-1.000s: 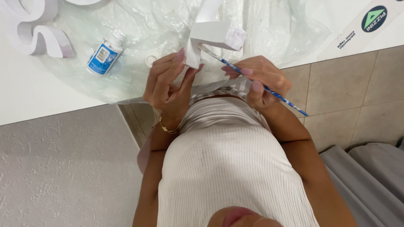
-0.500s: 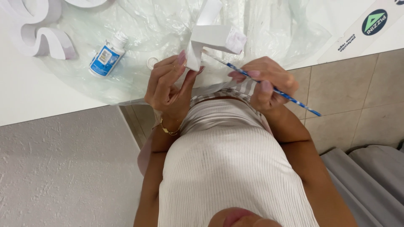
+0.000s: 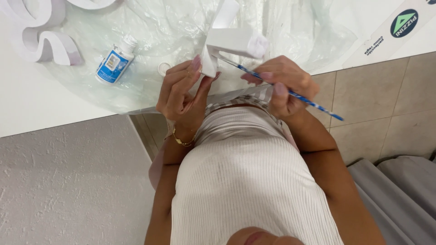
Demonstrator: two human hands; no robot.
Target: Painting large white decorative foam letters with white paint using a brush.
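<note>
1. The white table [image 3: 27,113] is seen from above, and its near edge is covered by a crumpled sheet of clear plastic [image 3: 150,86]; neither has shifted over the last second.
2. A curved white foam shape [image 3: 43,38] is left lying at the far left corner, well apart from both hands and unmoved.
3. The angular white foam letter [image 3: 236,43] is kept raised just above the plastic, gripped at its lower left corner by the left hand [image 3: 181,93], whose fingers are closed on it as before. A pale lilac patch is visible at its right end.
4. The right hand [image 3: 284,86] is clenched around a blue-and-white striped paintbrush [image 3: 290,93]. Compared with a second ago, the brush has been slid slightly along the letter's underside, its tip now being laid against the inner edge near the left hand, while the handle is pointed down to the right.
5. From this small travel it is judged that a stroke is being drawn along that edge and that painting is under way rather than finished.
6. A small paint bottle [image 3: 116,61] with a blue label is left lying on the plastic, unmoved.
7. Its round white cap [image 3: 163,69] is left just beside the left hand.
</note>
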